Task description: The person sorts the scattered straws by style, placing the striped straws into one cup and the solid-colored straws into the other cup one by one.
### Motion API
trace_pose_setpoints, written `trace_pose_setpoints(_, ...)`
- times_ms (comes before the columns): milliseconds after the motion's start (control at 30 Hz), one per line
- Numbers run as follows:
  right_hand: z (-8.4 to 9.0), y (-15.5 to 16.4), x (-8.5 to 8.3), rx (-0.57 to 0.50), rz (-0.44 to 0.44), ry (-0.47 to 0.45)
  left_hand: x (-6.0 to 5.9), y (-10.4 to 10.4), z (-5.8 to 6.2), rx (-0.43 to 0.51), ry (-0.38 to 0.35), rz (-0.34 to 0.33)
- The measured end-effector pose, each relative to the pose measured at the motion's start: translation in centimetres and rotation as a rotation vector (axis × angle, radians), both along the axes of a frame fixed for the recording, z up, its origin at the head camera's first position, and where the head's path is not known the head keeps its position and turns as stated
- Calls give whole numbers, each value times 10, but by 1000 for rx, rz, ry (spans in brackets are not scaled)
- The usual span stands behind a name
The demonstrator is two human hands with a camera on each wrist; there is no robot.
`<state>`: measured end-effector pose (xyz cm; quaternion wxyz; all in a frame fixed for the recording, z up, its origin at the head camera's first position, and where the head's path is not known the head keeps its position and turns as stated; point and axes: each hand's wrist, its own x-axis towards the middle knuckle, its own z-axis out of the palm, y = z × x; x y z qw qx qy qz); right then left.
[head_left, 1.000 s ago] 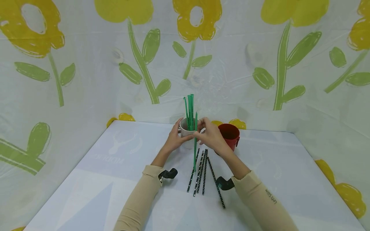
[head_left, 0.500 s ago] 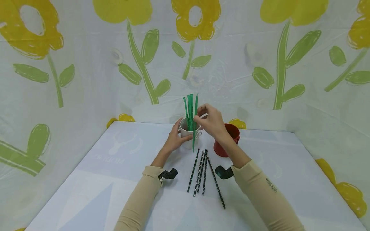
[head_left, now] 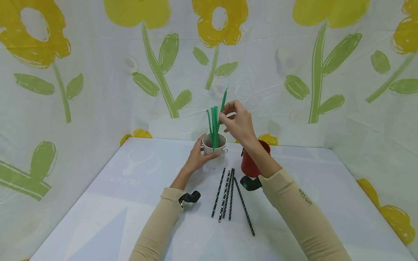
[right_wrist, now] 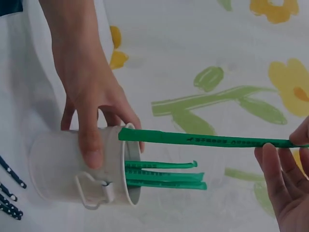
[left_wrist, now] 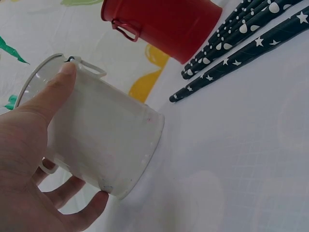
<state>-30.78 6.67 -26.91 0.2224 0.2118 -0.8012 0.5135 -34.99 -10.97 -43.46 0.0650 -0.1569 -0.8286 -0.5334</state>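
Note:
My left hand [head_left: 198, 156] grips a small white metal bucket [left_wrist: 104, 130] with wire handle loops, its thumb and fingers on opposite sides. Several green paper-wrapped straws [right_wrist: 166, 177] stand inside, their tops sticking out above the rim. Between thumb and fingertips my right hand [head_left: 240, 121] pinches another green-wrapped straw [right_wrist: 207, 140], up and to the right of the bucket. That straw slants, and its lower end overlaps the bucket's rim in the right wrist view; whether it is within the opening I cannot tell.
Several black straws [head_left: 218, 192] with white stars and spots lie on the white table [head_left: 137, 217] in front of the bucket. A red metal bucket [head_left: 249, 165] stands to the right, partly behind the right forearm. A flower-printed curtain [head_left: 261, 72] hangs behind the table.
My right hand has risen with the pinched green-wrapped straw, lifting its lower end from over the black straws to the white bucket's rim. My left hand keeps its grip.

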Motion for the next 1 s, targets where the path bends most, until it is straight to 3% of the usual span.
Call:
trace_pose_setpoints(400, -2, 3, -7, -8, -52, 5, 1, -1, -1, -9, -2, 2)
trace_pose_setpoints(1000, -37, 1, -18, 44, -55, -137, 0, -1, -3, 9, -12, 6)
